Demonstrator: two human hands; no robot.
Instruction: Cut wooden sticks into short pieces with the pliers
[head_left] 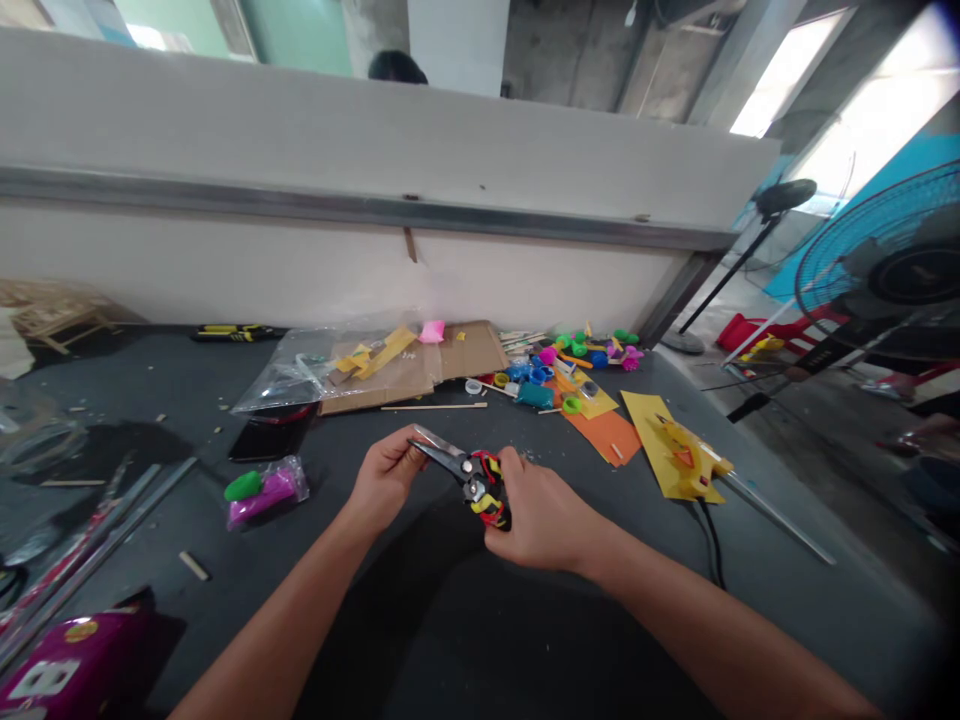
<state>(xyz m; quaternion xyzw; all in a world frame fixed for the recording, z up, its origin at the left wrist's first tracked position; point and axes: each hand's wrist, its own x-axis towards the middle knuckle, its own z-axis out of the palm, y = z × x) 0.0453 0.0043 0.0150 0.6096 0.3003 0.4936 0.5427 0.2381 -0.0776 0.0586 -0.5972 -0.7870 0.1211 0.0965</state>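
My right hand (536,505) is wrapped round the red, yellow and black handles of a pair of shears (471,475). Their metal blades point up and to the left, slightly parted. At the blade tips, my left hand (386,475) is closed in a pinch. Whatever lies between its fingers is too small or too hidden to name. Both hands are above the dark tabletop (450,640), near its middle.
A yellow glue gun (690,455) with a black cord lies on yellow sheet to the right. Behind are cardboard (472,352), a clear plastic bag (300,365) and colourful clay pieces (536,372). Leftward are a purple packet (274,492), metal rods (112,545) and a purple box (82,655).
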